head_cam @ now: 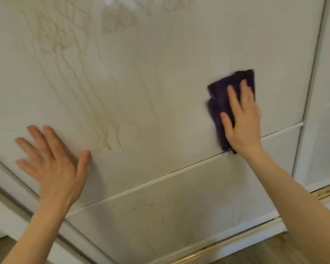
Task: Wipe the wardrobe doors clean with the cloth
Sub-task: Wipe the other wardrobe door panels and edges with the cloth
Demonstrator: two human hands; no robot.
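Cloth: a dark purple cloth (218,96), folded, lies flat against the right part of the wardrobe door (170,88), just above the thin strip (160,177) that splits the door into two panels.
Right hand: the right hand (243,122) presses the cloth to the door; its fingers (234,100) are straight and a little apart, laid on top of the cloth and not curled round it.
Left hand: the left hand (53,162) rests flat on the door low on the left, fingers spread wide, holding nothing.
Done so far: the door around the cloth looks plain and free of marks, so this right side seems to be wiped or nearly so.
Left to do: brownish drip stains (105,130) run down the left and middle of the upper panel, with fainter streaks nearer the centre; they look untouched.
Lower panel: the lower panel (179,210) carries small reddish spots (141,207) and faint smears, not yet cleaned by the look of it.
Other door: the next door (328,77) to the right looks pale; whether it needs wiping cannot be told.
Judgement: early to midway; most of the staining is yet to be wiped.
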